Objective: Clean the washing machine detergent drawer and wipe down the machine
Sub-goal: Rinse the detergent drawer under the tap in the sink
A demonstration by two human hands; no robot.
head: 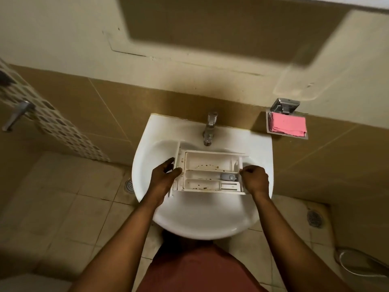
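Note:
A white detergent drawer [208,165] with brown stains in its compartments and a pale blue insert lies across the bowl of a white sink [200,222]. My left hand [166,171] grips the drawer's front panel at its left end. My right hand [255,179] has its fingers curled round the drawer's right end. The drawer sits just below the chrome tap [210,127]. No water is seen running.
A wall-mounted metal tray [271,114] to the right of the sink holds a folded pink cloth [288,124]. A chrome lever handle [17,115] sticks out at the far left. Floor drains [314,218] lie on the tiled floor. A hose loops at the lower right.

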